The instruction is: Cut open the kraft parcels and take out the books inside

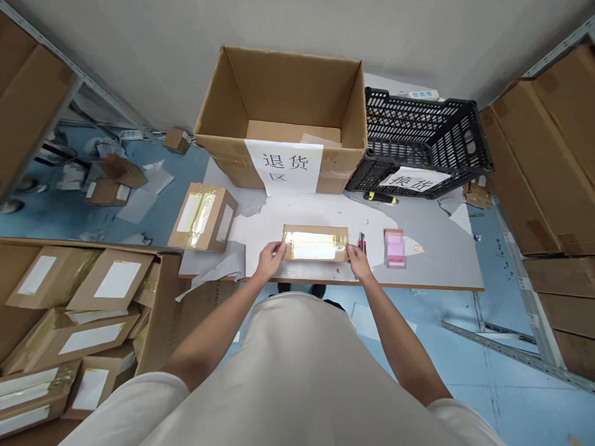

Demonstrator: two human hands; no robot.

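Note:
A small taped cardboard box [314, 243] with white labels on top is held level at the front of the table. My left hand [270, 258] grips its left end, thumb on the upper edge. At its right end, my right hand [359, 262] closes on the corner in the same way. A red and black box cutter [362, 240] lies just beyond my right hand. Farther right is a pink, blurred packet [395, 248]. To the left stands a larger taped cardboard box [204, 217].
A big open cardboard box [226, 155] with a paper sign stands at the back, beside a black plastic crate [428, 163]. A yellow and black tool [380, 198] lies before the crate. At lower left, a large carton [158, 309] holds several parcels. Shelves with cartons flank both sides.

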